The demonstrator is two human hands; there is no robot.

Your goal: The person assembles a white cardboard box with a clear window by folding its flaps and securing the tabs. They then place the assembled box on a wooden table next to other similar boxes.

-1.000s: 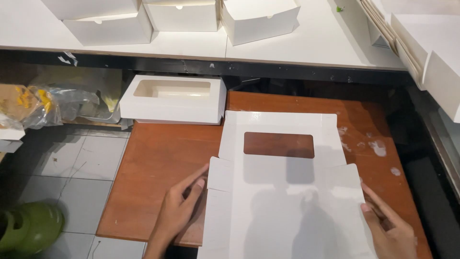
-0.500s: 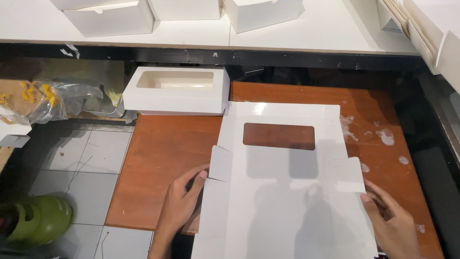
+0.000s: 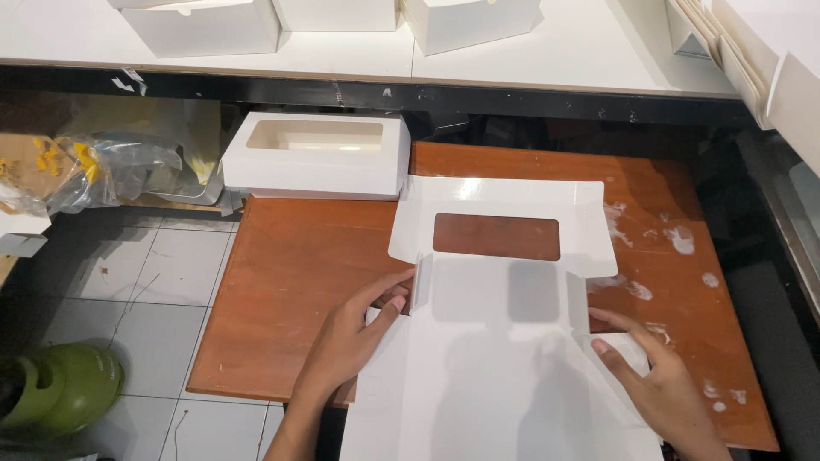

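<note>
Hands (image 3: 512,358) — on flat box blank (image 3: 504,341)

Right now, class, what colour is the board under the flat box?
Reddish-brown wooden board, head view.
</note>
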